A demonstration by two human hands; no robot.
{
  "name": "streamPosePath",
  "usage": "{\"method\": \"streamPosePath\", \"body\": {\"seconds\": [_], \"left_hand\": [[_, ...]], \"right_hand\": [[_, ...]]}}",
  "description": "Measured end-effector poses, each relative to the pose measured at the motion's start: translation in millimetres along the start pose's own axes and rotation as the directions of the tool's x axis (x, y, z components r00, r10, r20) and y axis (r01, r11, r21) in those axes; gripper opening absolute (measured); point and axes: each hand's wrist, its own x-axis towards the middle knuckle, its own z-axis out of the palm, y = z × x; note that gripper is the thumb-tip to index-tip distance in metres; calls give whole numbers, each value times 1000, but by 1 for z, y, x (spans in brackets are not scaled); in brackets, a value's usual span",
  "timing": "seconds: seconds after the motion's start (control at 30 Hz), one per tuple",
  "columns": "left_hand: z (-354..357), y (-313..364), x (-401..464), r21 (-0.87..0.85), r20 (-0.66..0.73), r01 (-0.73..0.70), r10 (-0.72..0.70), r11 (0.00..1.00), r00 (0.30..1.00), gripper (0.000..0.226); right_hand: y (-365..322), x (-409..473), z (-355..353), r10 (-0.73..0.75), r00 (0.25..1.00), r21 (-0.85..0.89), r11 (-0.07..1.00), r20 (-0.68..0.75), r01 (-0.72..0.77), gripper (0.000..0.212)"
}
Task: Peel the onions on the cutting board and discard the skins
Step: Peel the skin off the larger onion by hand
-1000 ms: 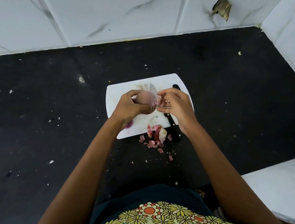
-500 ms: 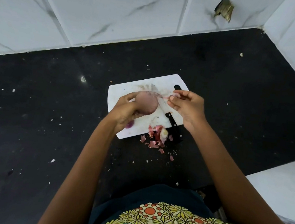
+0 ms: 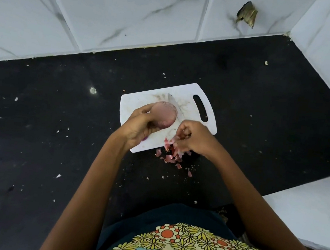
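While pink skin scraps [image 3: 171, 157] lie scattered on the black counter [image 3: 56, 133] just off the near edge of the white cutting board [image 3: 142, 101], the right hand [image 3: 194, 139] hangs over them, fingers curled round a bit of peel, likely to drop it on that pile. Farther and to the left, the left hand [image 3: 139, 125] cups the mostly bare onion [image 3: 163, 115] above the board, wrist bent, keeping it clear of the knife blade [image 3: 175, 107] lying beyond.
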Motion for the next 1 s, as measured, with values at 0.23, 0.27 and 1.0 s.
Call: {"method": "streamPosePath", "body": {"seconds": [0.23,0.27,1.0], "left_hand": [[-2,-7,-10,11,48,-4,4,1000,999,41],[-2,-7,-11,17,53,-7,6,1000,999,42],[-1,-12,-16,-39,123,-31,35,999,992,29]], "right_hand": [[8,-11,18,-111,993,-294,951,-29,98,28],[6,-13,14,-130,989,-279,954,-67,107,24],[-29,-2,-3,-294,877,116,925,-379,361,17]]}}
